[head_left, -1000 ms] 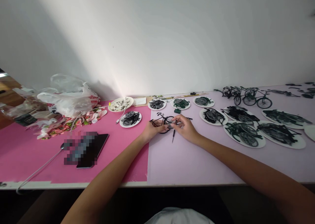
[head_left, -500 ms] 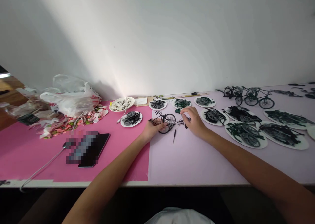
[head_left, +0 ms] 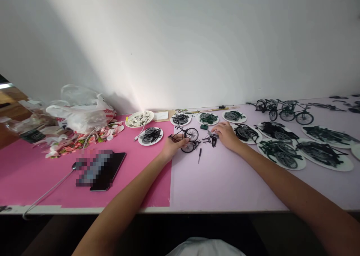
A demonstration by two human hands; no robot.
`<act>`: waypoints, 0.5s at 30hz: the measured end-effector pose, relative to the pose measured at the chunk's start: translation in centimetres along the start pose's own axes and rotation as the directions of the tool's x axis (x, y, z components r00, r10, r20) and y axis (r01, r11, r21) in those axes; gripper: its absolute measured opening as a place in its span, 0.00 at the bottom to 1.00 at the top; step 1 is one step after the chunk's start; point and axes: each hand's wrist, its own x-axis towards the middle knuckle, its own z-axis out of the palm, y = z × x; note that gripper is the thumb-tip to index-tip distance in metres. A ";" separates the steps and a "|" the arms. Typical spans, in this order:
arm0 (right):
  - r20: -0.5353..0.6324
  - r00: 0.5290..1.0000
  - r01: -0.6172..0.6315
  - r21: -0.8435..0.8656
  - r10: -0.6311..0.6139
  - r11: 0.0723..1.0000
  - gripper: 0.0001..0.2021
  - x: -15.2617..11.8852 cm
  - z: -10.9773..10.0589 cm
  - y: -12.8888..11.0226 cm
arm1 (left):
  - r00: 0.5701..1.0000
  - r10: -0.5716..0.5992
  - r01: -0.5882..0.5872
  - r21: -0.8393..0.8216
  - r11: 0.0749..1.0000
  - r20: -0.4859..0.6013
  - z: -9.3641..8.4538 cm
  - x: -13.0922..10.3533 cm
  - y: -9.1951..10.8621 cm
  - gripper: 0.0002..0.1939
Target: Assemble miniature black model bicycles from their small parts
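My left hand (head_left: 172, 147) grips a small black model bicycle (head_left: 191, 134) by its frame, both wheels pointing to the right. My right hand (head_left: 225, 133) is lowered at a little group of loose black parts (head_left: 213, 140), its fingers bent together; whatever is between the fingertips is too small to name. A tiny dark green block (head_left: 204, 127) lies just left of those fingertips. Below the bicycle, a thin screwdriver (head_left: 199, 155) rests on the pale lilac sheet (head_left: 219, 184).
White plates of bicycle parts (head_left: 150, 136) stand along the back and right. Assembled bicycles (head_left: 291, 112) are at the back right. On the left are a black tablet (head_left: 108, 171), a white cable (head_left: 50, 192), a plastic bag (head_left: 81, 113) and a bowl of white pieces (head_left: 139, 119).
My right hand has moved slightly right and down to the loose parts, uncovering more of them. The bicycle in my left hand has tilted and shifted slightly.
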 end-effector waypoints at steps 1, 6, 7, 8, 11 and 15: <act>-0.001 1.000 -0.002 -0.003 0.002 1.000 0.15 0.1 -0.1 0.0 | 1.000 0.000 0.000 -0.002 1.000 -0.002 -0.1 0.0 -0.1 0.25; 0.061 0.998 0.007 -0.050 -0.004 0.999 0.10 0.3 -1.2 -0.5 | 1.000 -0.002 0.002 0.003 1.000 -0.002 -0.3 0.3 -0.3 0.25; 0.087 0.996 0.006 -0.071 0.001 0.997 0.10 0.3 -1.5 -0.6 | 1.000 0.001 -0.001 0.007 1.000 -0.001 -0.3 0.3 -0.3 0.25; 0.116 0.993 0.002 -0.094 0.009 0.996 0.11 0.3 -1.8 -0.7 | 1.000 0.004 -0.004 0.012 1.000 0.001 -0.4 0.3 -0.3 0.24; 0.197 0.980 -0.008 -0.152 0.038 0.988 0.14 0.3 -2.6 -0.8 | 1.000 0.009 -0.009 0.010 1.000 -0.010 -0.3 0.3 -0.3 0.24; 0.217 0.973 -0.038 -0.184 0.078 0.982 0.15 0.2 -2.7 -0.7 | 1.000 0.013 -0.013 -0.008 1.000 -0.009 -0.2 0.2 -0.2 0.23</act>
